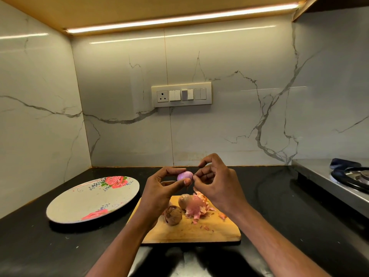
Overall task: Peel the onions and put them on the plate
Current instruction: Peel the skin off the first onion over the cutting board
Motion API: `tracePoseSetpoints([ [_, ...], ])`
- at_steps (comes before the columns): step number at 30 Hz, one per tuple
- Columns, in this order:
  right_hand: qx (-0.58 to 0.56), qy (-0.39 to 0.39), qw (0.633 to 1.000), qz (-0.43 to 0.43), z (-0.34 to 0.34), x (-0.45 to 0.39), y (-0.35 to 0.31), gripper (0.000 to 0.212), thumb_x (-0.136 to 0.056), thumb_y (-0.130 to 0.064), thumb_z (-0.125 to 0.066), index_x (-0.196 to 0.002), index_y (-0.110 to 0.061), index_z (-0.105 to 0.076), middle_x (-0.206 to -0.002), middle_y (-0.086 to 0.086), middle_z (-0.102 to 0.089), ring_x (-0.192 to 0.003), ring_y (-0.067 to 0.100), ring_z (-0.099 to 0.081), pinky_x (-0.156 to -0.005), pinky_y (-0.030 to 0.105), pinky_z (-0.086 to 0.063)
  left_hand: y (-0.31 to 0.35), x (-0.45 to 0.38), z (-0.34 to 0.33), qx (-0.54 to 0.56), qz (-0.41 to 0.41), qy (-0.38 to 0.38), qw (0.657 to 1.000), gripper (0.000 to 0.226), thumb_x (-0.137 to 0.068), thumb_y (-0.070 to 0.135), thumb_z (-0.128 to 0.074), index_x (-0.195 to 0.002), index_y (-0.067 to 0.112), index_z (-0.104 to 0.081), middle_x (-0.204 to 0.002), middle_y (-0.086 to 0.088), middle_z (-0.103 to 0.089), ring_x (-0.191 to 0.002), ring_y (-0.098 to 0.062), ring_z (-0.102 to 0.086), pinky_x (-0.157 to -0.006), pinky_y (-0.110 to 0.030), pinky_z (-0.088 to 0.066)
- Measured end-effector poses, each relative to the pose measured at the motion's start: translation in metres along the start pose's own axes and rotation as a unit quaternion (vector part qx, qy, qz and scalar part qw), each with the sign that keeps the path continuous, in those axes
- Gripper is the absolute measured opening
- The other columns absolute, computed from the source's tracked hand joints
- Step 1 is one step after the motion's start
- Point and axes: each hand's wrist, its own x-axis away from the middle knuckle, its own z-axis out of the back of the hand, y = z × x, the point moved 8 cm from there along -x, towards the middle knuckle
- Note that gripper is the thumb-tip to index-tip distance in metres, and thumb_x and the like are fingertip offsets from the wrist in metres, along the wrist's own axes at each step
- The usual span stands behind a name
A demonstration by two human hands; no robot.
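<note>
My left hand (159, 189) holds a small purple onion (184, 175) between thumb and fingertips above the wooden cutting board (199, 230). My right hand (216, 182) pinches at the onion's right end with thumb and forefinger. Two unpeeled onions lie on the board: a dark brown one (173, 214) and a paler one (184, 201). A heap of pink onion skins (197, 207) lies beside them. A round floral plate (93, 198) with nothing on it sits on the counter to the left of the board.
The black countertop (279, 206) runs from wall to wall. A steel gas stove (343, 180) stands at the right edge. Marble walls close the corner behind and on the left, with a switch panel (181, 94) on the back wall.
</note>
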Motion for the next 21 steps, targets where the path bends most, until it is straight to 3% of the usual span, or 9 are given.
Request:
tracePoseSetpoints([
  [7,-0.01,0.017,1.0,-0.023,0.01,-0.005,0.006,0.032,-0.084,-0.016,-0.077,-0.103,-0.025,-0.053,-0.082,-0.01,-0.068,-0.078,-0.002,-0.066,-0.063,0.011,-0.053,0.001,0.001,-0.003,-0.005,-0.004,-0.011,1.0,0.037,-0.073,0.027,-0.079,-0.109,0.021,-0.073,-0.106,0.012,-0.073,-0.099,0.004,-0.065,-0.07,-0.006,-0.05],
  [10,-0.044,-0.011,0.998,-0.035,0.007,-0.005,0.007,0.026,-0.088,-0.021,-0.075,-0.107,-0.026,-0.059,-0.089,-0.012,-0.071,-0.083,-0.006,-0.067,-0.066,0.009,-0.053,0.001,0.001,0.0,0.004,-0.005,-0.002,1.0,0.038,-0.073,0.028,-0.078,-0.11,0.02,-0.072,-0.106,0.01,-0.073,-0.097,0.005,-0.065,-0.074,-0.009,-0.052],
  [12,-0.055,-0.037,0.997,-0.034,0.001,-0.005,0.006,0.021,-0.087,-0.028,-0.076,-0.105,-0.026,-0.066,-0.092,-0.012,-0.073,-0.085,-0.005,-0.069,-0.071,0.011,-0.055,0.002,0.001,0.001,0.013,-0.002,0.001,1.0,0.041,-0.072,0.031,-0.078,-0.11,0.02,-0.072,-0.107,0.008,-0.073,-0.098,0.002,-0.067,-0.08,-0.015,-0.054],
  [14,-0.057,-0.043,0.997,-0.028,-0.002,-0.004,0.004,0.019,-0.085,-0.032,-0.078,-0.102,-0.025,-0.072,-0.092,-0.013,-0.075,-0.086,-0.003,-0.07,-0.076,0.016,-0.058,0.003,0.002,0.001,0.019,-0.002,0.003,1.0,0.041,-0.072,0.03,-0.077,-0.111,0.019,-0.072,-0.107,0.006,-0.073,-0.097,0.002,-0.067,-0.074,-0.013,-0.054],
  [17,-0.071,-0.036,0.997,-0.026,-0.001,-0.004,0.004,0.018,-0.085,-0.03,-0.079,-0.101,-0.021,-0.076,-0.09,-0.011,-0.076,-0.085,-0.001,-0.071,-0.077,0.02,-0.06,0.005,0.003,0.001,0.037,-0.004,0.001,0.999,0.038,-0.074,0.025,-0.077,-0.111,0.016,-0.072,-0.107,0.003,-0.072,-0.093,0.003,-0.068,-0.069,-0.007,-0.051],
  [21,-0.065,-0.026,0.997,-0.024,0.001,-0.004,0.006,0.011,-0.086,-0.024,-0.078,-0.098,-0.023,-0.077,-0.087,-0.012,-0.076,-0.084,0.0,-0.071,-0.076,0.023,-0.061,0.005,0.004,0.0,0.038,-0.005,-0.003,0.999,0.037,-0.075,0.025,-0.077,-0.11,0.015,-0.073,-0.106,0.001,-0.072,-0.093,0.001,-0.068,-0.07,-0.01,-0.052],
])
